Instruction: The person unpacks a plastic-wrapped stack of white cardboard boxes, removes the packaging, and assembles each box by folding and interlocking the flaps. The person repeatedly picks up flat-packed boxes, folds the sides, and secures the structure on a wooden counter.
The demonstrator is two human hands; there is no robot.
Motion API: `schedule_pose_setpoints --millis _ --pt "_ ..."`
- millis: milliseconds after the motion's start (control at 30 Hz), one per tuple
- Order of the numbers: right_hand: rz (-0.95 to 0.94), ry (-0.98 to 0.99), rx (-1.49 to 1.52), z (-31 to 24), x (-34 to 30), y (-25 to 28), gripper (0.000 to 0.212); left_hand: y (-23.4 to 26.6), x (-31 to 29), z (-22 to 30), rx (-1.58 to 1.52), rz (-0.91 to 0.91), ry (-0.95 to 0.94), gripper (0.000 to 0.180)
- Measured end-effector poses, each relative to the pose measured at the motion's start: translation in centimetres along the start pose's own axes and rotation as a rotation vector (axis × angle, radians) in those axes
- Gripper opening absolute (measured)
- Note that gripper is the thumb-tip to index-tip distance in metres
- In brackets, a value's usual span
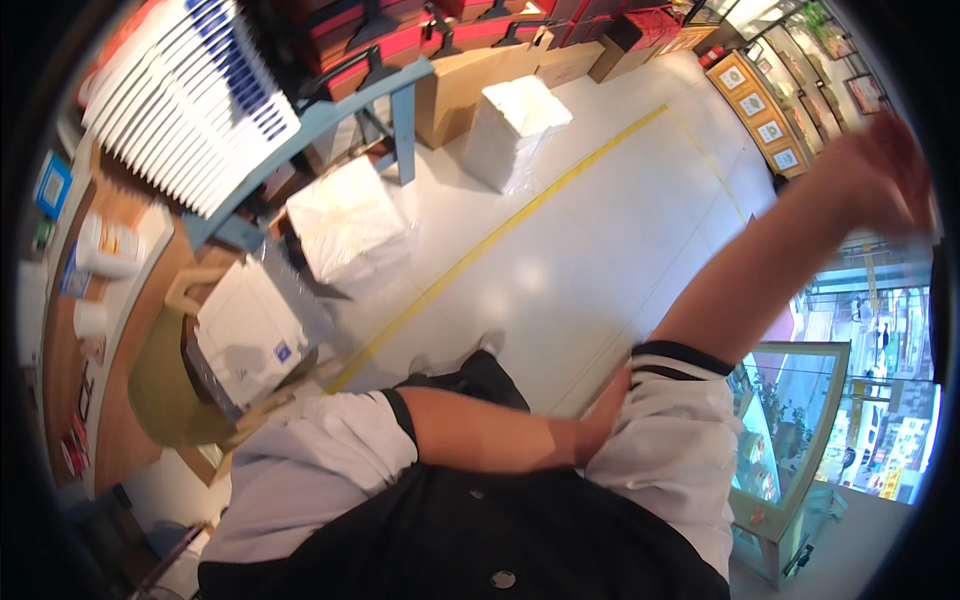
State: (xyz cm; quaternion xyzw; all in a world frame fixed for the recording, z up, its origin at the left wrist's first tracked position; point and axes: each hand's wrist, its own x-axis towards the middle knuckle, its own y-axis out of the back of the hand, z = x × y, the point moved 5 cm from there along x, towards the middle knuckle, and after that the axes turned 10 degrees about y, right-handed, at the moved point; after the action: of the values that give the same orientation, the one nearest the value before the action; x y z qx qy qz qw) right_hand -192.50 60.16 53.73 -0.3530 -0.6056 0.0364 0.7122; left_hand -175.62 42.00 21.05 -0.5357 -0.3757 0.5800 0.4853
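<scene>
My left forearm crosses in front of my body, and my left hand (603,415) is closed at the white right sleeve (675,430), just below its black-striped cuff. Part of its fingers is hidden by the sleeve. My right arm stretches out to the upper right. At its end, my right hand (885,175) is raised and smeared by motion, so its fingers cannot be made out; I see no object in it. A black apron (480,530) covers my front. Both my sleeves are white and short with dark bands.
White plastic-wrapped blocks (345,215) stand on the floor, left of a yellow line (500,232). White stacked trays (190,95) rest on a blue frame (402,125). An olive chair (160,385) holds a white package (250,330). At right stands a glass-fronted case (790,430).
</scene>
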Motion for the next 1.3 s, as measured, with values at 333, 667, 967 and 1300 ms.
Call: schedule_pose_setpoints --millis 333,667,967,1300 --pt "-2.397 -1.172 -1.032 27.9 -52.9 44.2 0.029 13.2 20.5 5.3 1.122 0.153 -0.073 0.047" --pt "-1.069 -1.355 -1.261 48.7 -66.6 50.5 0.033 13.5 26.5 37.5 0.918 0.184 0.278 0.033" --pt "-0.874 -1.523 -1.099 63.2 -68.3 49.9 0.039 22.7 22.7 45.0 0.585 0.960 0.104 0.023" --pt "-1.147 -1.765 -1.034 47.7 -69.1 53.6 0.047 32.9 -9.4 25.2 0.436 1.627 0.509 0.023"
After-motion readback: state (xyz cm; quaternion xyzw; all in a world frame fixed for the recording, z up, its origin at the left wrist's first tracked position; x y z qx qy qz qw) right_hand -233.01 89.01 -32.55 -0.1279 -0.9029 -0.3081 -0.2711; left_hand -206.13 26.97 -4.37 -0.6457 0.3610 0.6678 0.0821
